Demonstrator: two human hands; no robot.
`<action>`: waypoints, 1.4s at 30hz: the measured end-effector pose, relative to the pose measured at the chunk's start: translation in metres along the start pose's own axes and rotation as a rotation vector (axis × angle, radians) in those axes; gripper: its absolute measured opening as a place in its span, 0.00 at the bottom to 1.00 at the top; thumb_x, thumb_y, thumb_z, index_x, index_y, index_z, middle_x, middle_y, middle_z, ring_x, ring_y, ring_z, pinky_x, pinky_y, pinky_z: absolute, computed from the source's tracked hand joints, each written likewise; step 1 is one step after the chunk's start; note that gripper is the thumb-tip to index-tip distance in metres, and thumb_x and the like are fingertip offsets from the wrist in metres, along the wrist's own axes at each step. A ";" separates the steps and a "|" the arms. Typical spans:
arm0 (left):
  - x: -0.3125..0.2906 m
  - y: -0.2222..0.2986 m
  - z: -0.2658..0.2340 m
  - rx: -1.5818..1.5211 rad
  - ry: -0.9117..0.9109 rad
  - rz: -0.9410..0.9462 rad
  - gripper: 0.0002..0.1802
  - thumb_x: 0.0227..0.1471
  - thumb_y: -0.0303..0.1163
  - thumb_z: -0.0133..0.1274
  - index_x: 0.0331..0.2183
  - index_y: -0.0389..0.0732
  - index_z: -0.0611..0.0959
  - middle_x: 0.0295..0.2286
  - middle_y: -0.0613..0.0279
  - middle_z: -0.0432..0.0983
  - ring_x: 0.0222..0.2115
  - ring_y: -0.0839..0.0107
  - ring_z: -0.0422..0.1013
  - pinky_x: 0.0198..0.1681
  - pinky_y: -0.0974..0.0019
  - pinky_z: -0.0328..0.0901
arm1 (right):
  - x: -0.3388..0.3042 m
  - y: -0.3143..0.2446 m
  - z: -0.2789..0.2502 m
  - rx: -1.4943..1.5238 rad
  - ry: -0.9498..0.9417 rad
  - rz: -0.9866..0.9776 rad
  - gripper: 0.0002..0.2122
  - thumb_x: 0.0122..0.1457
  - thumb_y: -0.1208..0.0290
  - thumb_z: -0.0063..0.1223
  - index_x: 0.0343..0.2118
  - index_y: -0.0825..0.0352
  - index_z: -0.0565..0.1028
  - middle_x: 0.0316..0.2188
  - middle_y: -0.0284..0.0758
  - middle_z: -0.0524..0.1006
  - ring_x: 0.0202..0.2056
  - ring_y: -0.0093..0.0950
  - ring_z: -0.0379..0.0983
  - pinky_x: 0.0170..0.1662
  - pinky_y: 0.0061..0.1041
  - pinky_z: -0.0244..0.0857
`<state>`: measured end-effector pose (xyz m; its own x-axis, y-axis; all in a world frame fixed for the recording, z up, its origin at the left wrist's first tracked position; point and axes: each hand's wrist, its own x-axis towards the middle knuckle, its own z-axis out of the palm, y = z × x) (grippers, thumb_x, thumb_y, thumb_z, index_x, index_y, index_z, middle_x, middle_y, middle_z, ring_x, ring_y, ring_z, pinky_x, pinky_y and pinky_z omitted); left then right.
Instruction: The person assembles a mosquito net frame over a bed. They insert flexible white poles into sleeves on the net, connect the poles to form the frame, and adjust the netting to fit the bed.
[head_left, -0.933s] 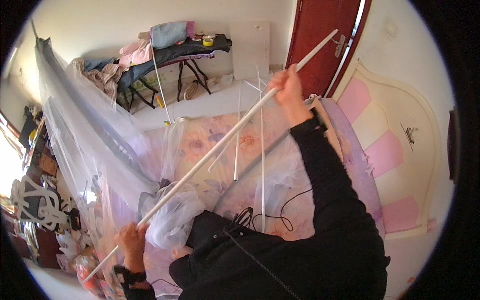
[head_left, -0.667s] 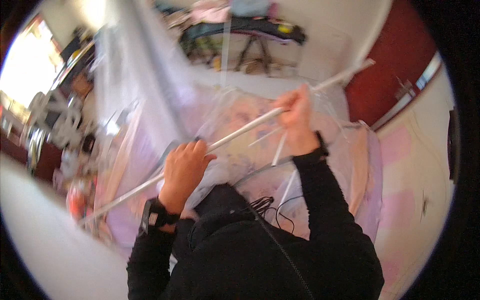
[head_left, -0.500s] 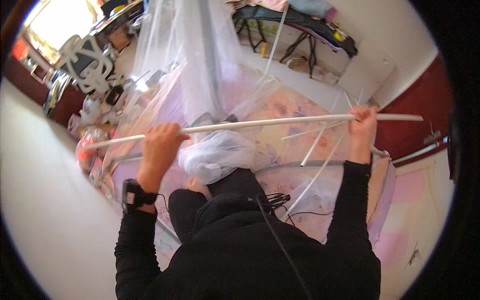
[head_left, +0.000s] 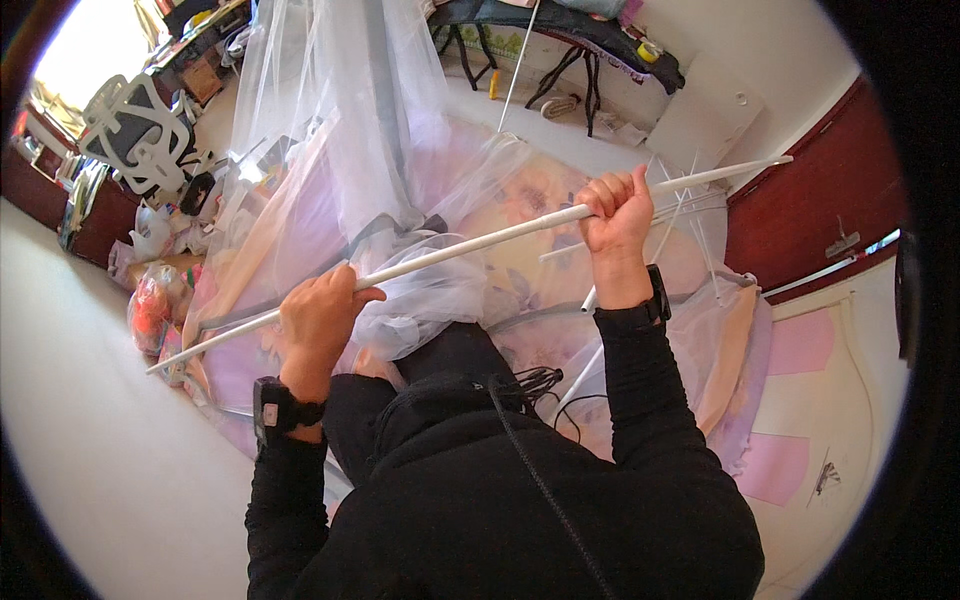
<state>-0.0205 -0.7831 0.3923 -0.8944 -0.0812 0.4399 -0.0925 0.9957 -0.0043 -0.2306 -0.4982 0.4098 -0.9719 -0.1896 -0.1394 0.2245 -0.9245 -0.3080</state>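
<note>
A long white pole (head_left: 470, 246) slants across in front of me, its right end higher in the picture. My left hand (head_left: 318, 318) is closed round it left of the middle, thumb along the pole. Farther right, my right hand (head_left: 617, 212) grips it in a fist with the thumb up. Beneath the pole, sheer white netting (head_left: 425, 295) lies bunched by my legs and rises toward the far side along a grey fabric strip (head_left: 392, 110). Several more thin white poles (head_left: 672, 222) lie crossed beyond my right hand.
I sit on a bed with a flowered sheet (head_left: 530, 190). A dark folding table (head_left: 560, 25) stands at the far side, a white-framed chair (head_left: 135, 130) at the far left. Plastic bags (head_left: 155, 310) lie by the left edge. A dark red door (head_left: 830, 180) is at the right.
The pole has tilted, its left end dropping and its right end rising. My right hand has moved left along with its grip, closer to my left hand, and the view has shifted.
</note>
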 end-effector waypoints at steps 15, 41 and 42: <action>0.007 0.026 -0.003 -0.262 -0.136 0.162 0.18 0.51 0.49 0.50 0.24 0.44 0.71 0.16 0.60 0.71 0.19 0.60 0.71 0.22 0.60 0.63 | 0.011 -0.048 -0.006 -0.302 -0.054 -0.076 0.20 0.59 0.61 0.43 0.13 0.55 0.53 0.12 0.23 0.47 0.15 0.19 0.40 0.19 0.22 0.41; -0.280 -0.121 -0.017 -0.202 -0.581 -0.313 0.16 0.37 0.37 0.60 0.16 0.39 0.71 0.16 0.49 0.66 0.22 0.49 0.65 0.24 0.51 0.54 | 0.089 -0.261 -0.033 -0.266 0.171 -0.259 0.21 0.64 0.50 0.32 0.21 0.62 0.59 0.13 0.26 0.54 0.11 0.18 0.48 0.13 0.17 0.43; -0.287 -0.108 -0.025 -0.312 -0.554 -0.285 0.17 0.37 0.39 0.60 0.16 0.39 0.70 0.15 0.49 0.65 0.21 0.49 0.64 0.23 0.51 0.53 | 0.087 -0.269 -0.029 -0.247 0.187 -0.244 0.26 0.63 0.45 0.29 0.17 0.63 0.58 0.11 0.25 0.52 0.10 0.17 0.47 0.10 0.16 0.41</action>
<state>0.2572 -0.8666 0.2885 -0.9531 -0.2692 -0.1381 -0.3008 0.8918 0.3379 -0.3739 -0.2566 0.4536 -0.9743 0.1106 -0.1963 0.0208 -0.8233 -0.5672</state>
